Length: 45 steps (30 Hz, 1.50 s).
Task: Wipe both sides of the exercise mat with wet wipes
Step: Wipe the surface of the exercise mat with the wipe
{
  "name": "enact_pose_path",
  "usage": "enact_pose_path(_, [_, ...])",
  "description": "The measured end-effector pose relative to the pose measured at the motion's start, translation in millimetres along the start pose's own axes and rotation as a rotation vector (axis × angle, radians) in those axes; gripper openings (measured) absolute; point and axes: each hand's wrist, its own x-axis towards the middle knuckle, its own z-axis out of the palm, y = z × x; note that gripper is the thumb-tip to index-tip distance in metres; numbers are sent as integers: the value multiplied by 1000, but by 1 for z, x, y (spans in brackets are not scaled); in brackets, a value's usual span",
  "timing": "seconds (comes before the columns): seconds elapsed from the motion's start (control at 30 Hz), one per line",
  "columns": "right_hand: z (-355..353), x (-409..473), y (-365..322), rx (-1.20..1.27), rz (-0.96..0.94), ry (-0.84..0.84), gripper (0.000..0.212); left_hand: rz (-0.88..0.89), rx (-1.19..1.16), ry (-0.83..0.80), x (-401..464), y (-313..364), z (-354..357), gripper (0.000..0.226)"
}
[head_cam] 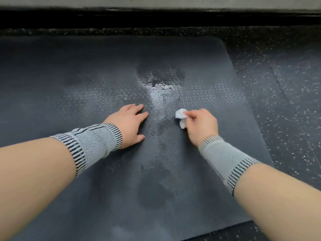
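A dark grey exercise mat (69, 70) lies flat on the floor and fills most of the view, its rounded far right corner showing. A shiny wet streak (160, 94) runs down its middle. My left hand (129, 125) rests flat on the mat with fingers spread, just left of the streak. My right hand (202, 125) grips a crumpled white wet wipe (180, 116) and holds it against the mat right of the streak. Both wrists wear grey knitted bands.
Black speckled rubber flooring (286, 94) surrounds the mat on the right and at the back. A dark step or ledge (156, 18) runs along the far side, with a pale surface above it.
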Motion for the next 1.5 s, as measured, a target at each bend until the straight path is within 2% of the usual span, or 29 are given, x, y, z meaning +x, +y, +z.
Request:
enact_pose_path(0.07, [-13,28,14,74,282,130,32,0,2,-6,0,0,-2,84])
enact_pose_path(0.13, [-7,29,9,90,386,114,33,-7,6,-12,1,1,-4,84])
enact_pose_path(0.2, [11,6,-15,93,253,11,34,-13,6,-11,1,1,-6,83])
enact_pose_path(0.33, [38,-46,-50,22,-227,-240,32,-3,0,-9,0,1,-10,77])
enact_pose_path(0.4, [27,-31,-40,-11,-268,-221,30,-4,-7,-12,1,-1,-10,75])
enact_pose_path(0.47, [9,1,-23,-2,-134,-77,28,0,-10,-12,1,-3,-10,74])
enact_pose_path(0.53, [-8,31,-4,22,104,65,31,5,-8,-16,2,-4,-10,74])
enact_pose_path(0.6, [-7,42,1,56,258,95,33,1,-5,-19,2,-4,-10,72])
enact_pose_path(0.63, [-1,38,-5,58,269,68,33,-1,-8,-16,3,-4,-11,71])
enact_pose_path(0.7, [18,17,-26,-3,148,-4,33,-4,-23,-2,5,-6,-13,65])
enact_pose_path(0.8, [32,-20,-51,-26,-186,-161,29,-8,-56,22,10,-9,-19,53])
enact_pose_path(0.87, [22,-13,-46,-9,-272,-220,29,-7,-59,38,13,-10,-22,45])
enact_pose_path(0.93, [7,21,-32,11,-138,-84,26,-13,-78,44,15,-11,-23,40])
enact_pose_path(1.0, [-11,57,-17,39,109,93,26,-19,-90,45,16,-10,-23,38])
enact_pose_path(1.03, [-16,69,-12,50,212,134,28,-19,-88,44,16,-10,-23,38])
enact_pose_path(1.1, [-12,76,-14,40,309,111,30,-18,-84,42,17,-10,-22,39])
enact_pose_path(1.17, [4,58,-31,13,246,58,31,-18,-87,34,18,-10,-22,39])
enact_pose_path(1.27, [24,18,-56,-63,-89,-93,29,-24,-105,11,20,-12,-25,38])
enact_pose_path(1.33, [16,16,-55,-33,-208,-191,30,-30,-112,7,22,-12,-29,39])
enact_pose_path(1.4, [0,43,-43,-8,-135,-114,29,-58,-132,43,26,-14,-32,41])
enact_pose_path(1.5, [-19,89,-24,48,198,106,31,-129,-159,132,33,-22,-35,57])
